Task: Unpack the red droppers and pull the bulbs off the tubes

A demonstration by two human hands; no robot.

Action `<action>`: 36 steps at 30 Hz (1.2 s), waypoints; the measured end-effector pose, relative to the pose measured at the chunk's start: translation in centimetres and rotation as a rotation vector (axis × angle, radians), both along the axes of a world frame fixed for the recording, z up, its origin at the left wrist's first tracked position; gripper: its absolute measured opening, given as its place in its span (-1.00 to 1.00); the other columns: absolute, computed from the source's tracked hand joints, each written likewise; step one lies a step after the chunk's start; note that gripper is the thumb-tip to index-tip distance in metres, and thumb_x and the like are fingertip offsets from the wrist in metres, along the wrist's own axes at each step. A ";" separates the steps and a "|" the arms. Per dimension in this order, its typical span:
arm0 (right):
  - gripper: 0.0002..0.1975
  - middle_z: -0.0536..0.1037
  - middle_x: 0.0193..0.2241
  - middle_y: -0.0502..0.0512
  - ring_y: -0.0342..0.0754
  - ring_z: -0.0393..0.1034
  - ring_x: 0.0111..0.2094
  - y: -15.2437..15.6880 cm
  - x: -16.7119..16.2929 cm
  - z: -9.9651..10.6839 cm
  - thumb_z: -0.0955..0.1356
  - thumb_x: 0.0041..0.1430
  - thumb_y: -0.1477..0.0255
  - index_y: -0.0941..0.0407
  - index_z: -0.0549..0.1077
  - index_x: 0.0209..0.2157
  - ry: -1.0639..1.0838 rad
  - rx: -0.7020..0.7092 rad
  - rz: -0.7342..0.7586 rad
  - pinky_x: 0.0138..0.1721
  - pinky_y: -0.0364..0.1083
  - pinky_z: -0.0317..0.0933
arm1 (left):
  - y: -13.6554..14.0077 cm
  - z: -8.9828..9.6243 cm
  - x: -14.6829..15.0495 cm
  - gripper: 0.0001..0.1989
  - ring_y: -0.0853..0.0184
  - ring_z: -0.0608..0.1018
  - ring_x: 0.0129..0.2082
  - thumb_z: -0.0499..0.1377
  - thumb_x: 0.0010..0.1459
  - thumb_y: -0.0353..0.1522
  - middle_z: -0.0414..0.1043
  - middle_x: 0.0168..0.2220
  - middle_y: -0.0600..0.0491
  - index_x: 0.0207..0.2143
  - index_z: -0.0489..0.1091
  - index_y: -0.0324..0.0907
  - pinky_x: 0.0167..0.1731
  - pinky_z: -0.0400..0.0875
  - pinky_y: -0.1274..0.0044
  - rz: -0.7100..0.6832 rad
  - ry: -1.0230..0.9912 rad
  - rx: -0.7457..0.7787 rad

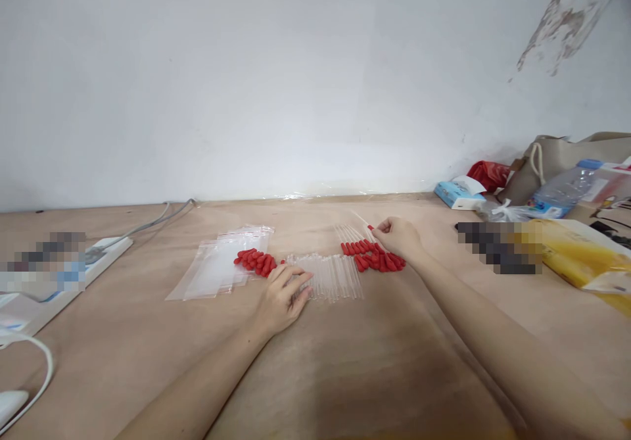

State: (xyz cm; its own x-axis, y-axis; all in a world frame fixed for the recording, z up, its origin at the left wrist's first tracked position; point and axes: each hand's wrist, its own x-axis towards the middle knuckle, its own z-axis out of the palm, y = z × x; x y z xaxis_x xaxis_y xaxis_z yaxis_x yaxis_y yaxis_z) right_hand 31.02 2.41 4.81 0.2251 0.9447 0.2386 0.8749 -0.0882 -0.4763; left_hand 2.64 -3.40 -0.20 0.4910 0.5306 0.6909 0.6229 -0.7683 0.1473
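Note:
Pinched between the fingers of my right hand (397, 235) is a glass dropper (363, 220), its red rubber bulb at the fingertips and its thin clear tube pointing up and left. Just below that hand lie more droppers with red bulbs (379, 260), several in a row with their tubes pointing away from me. My left hand (283, 295) is open, its fingers apart at the left end of a row of clear glass tubes (332, 277). Beyond its knuckles sits a pile of loose red rubber bulbs (255, 262), partly resting on clear zip bags (210, 272).
On the left stand a white power strip (111, 250) and a grey cable (160, 218). At the right are a blue tissue pack (458, 193), a plastic bottle (564, 190), a yellow package (566, 256) and a beige bag (557, 157). A white wall (296, 85) closes off the back.

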 end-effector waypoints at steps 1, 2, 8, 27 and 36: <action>-0.80 0.51 -0.48 0.08 -0.10 0.37 -0.45 -0.7 -0.5 -0.2 0.26 -0.03 0.31 0.11 0.45 -0.43 0.031 0.084 0.035 -0.50 -0.17 0.13 | 0.0 0.1 0.0 -0.72 0.30 0.38 -0.20 0.06 0.10 -0.40 0.36 -0.22 -0.02 -0.10 0.32 -0.14 -0.13 0.28 0.38 0.026 -0.010 0.022; -0.79 0.51 -0.44 0.07 -0.10 0.36 -0.41 -1.6 -1.1 -0.5 0.26 -0.01 0.32 0.12 0.43 -0.36 0.066 0.184 0.099 -0.44 -0.17 0.15 | -0.1 0.2 0.1 -0.68 0.27 0.37 -0.16 0.06 0.10 -0.40 0.35 -0.18 -0.04 -0.05 0.28 -0.13 -0.11 0.26 0.37 0.055 -0.016 0.048; -0.79 0.49 -0.40 0.05 -0.10 0.26 -0.33 -7.6 -5.6 -4.0 0.27 0.10 0.44 0.08 0.41 -0.20 -0.121 0.626 0.575 -0.22 -0.06 0.01 | -0.7 0.5 0.5 -0.61 0.19 0.33 -0.08 0.09 0.09 -0.38 0.33 -0.11 -0.07 0.01 0.24 -0.09 -0.05 0.15 0.30 0.149 0.083 0.221; -0.92 0.42 -0.56 -0.07 -0.17 0.23 -0.41 -8.6 -6.6 -6.1 0.30 0.08 0.44 0.04 0.45 -0.39 -0.296 0.722 0.601 -0.10 -0.02 -0.10 | -1.7 0.6 1.3 -0.87 0.34 0.48 -0.26 0.05 0.12 -0.44 0.49 -0.41 0.12 -0.36 0.40 -0.12 0.09 -0.05 0.16 0.028 0.159 0.144; -0.86 0.41 -0.60 -0.09 -0.15 0.21 -0.41 -9.3 -6.2 -5.7 0.28 0.05 0.50 0.01 0.45 -0.41 -0.294 0.725 0.663 -0.06 0.03 -0.10 | -1.9 0.4 1.0 -0.86 0.36 0.49 -0.30 0.07 0.10 -0.42 0.51 -0.43 0.14 -0.32 0.41 -0.08 0.06 0.01 0.16 0.016 0.153 0.188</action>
State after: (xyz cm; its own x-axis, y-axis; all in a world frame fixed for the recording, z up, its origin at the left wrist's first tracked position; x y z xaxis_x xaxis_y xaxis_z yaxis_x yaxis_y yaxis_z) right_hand 24.81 -6.88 -0.90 -0.4493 0.4642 0.7634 0.7333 0.6796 0.0183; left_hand 3.67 -5.28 0.15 0.5903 0.4080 0.6965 0.6392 -0.7632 -0.0946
